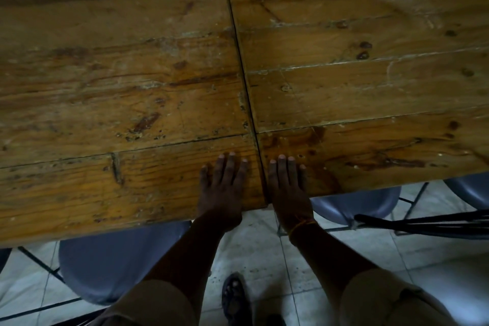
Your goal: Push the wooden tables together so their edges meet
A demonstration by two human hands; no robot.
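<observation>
Two worn plank tables stand side by side. The left wooden table [111,103] and the right wooden table [370,82] touch along a thin dark seam running from the far edge to the near edge. The left table's near edge sits a little closer to me than the right one's. My left hand [225,185] lies flat, palm down, on the left table's near right corner. My right hand [288,188] lies flat on the right table's near left corner, just across the seam. Neither hand holds anything.
Grey-blue chair seats are tucked under the near edges: one at the left [111,262], one at the right [354,204], another at far right [471,190]. Black chair rods [428,225] jut in from the right. A sandalled foot [235,296] stands on pale floor tiles. A wooden wall lies behind.
</observation>
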